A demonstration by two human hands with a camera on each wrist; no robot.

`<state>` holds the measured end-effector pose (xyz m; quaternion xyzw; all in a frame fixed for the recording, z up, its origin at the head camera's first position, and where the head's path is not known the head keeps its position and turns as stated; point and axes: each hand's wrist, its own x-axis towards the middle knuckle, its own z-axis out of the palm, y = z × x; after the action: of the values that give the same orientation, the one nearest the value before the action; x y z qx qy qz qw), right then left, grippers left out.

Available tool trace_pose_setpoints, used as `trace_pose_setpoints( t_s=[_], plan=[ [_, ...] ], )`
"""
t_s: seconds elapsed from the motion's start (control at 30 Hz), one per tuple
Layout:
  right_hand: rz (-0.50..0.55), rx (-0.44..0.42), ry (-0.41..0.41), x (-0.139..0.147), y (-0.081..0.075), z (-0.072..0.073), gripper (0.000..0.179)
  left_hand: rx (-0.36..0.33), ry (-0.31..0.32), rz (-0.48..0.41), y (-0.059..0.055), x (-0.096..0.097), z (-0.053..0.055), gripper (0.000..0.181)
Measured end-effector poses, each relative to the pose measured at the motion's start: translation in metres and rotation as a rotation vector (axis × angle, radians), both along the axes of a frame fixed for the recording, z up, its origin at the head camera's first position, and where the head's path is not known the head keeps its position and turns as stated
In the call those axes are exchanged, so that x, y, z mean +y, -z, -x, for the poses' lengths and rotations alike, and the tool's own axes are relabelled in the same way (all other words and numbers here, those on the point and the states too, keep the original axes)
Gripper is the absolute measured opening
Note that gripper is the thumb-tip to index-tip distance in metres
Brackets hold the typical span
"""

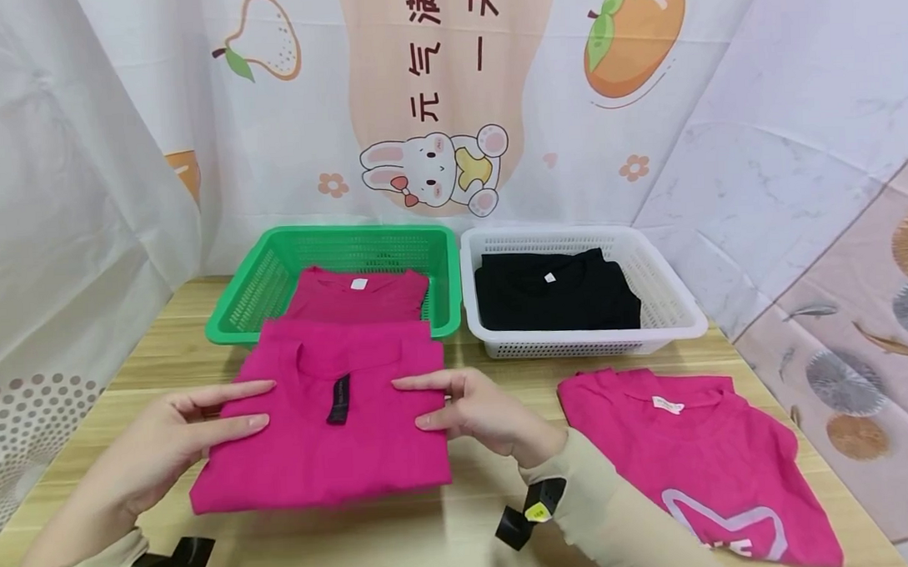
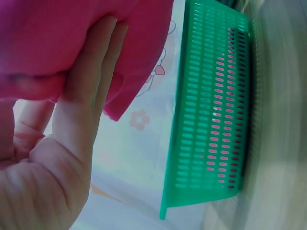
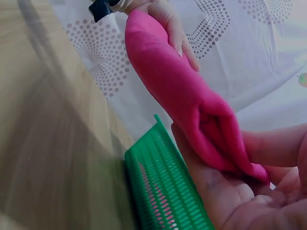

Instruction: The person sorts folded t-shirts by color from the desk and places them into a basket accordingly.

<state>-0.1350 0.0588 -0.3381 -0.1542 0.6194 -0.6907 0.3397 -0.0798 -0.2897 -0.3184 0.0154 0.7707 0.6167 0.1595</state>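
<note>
My left hand (image 1: 162,440) and right hand (image 1: 479,406) pinch the folded pink shirt (image 1: 377,457) at nine and three o'clock; fingers support it beneath, likely keeping folds together; the green basket (image 1: 448,284) sits at twelve.

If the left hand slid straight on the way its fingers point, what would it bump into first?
Probably the right hand, which faces the left hand across the shirt both grip, though depth is hard to judge here.

Left basket (image 1: 445,292) behind held shirt (image 1: 317,455); right basket (image 1: 587,338) behind other shirt (image 1: 700,446).
</note>
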Motion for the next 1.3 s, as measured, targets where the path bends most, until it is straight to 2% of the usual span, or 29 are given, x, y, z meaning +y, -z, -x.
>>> trace_pose_setpoints(
  t_s=[0.2,0.37,0.6,0.87,1.0,1.13,1.3],
  plan=[
    [-0.027,0.032,0.016,0.004,-0.018,0.012,0.055,0.05,-0.048,-0.003,-0.012,0.007,0.013,0.042],
    [-0.052,0.055,0.044,0.005,-0.029,0.02,0.054,0.055,-0.094,-0.03,-0.021,0.013,0.022,0.038],
    [-0.071,0.061,0.115,0.006,-0.037,0.034,0.051,0.05,-0.143,-0.052,-0.032,0.022,0.035,0.026],
    [-0.074,0.083,0.211,0.004,-0.042,0.045,0.045,0.105,-0.195,-0.097,-0.034,0.026,0.044,0.018],
    [-0.059,0.091,0.26,0.002,-0.042,0.05,0.042,0.133,-0.238,-0.064,-0.038,0.03,0.048,0.017],
    [-0.022,0.069,0.319,0.001,-0.043,0.057,0.041,0.172,-0.296,0.016,-0.04,0.034,0.053,0.016],
    [0.001,0.067,0.391,-0.002,-0.044,0.066,0.04,0.213,-0.383,0.068,-0.042,0.041,0.065,0.016]
  ],
)
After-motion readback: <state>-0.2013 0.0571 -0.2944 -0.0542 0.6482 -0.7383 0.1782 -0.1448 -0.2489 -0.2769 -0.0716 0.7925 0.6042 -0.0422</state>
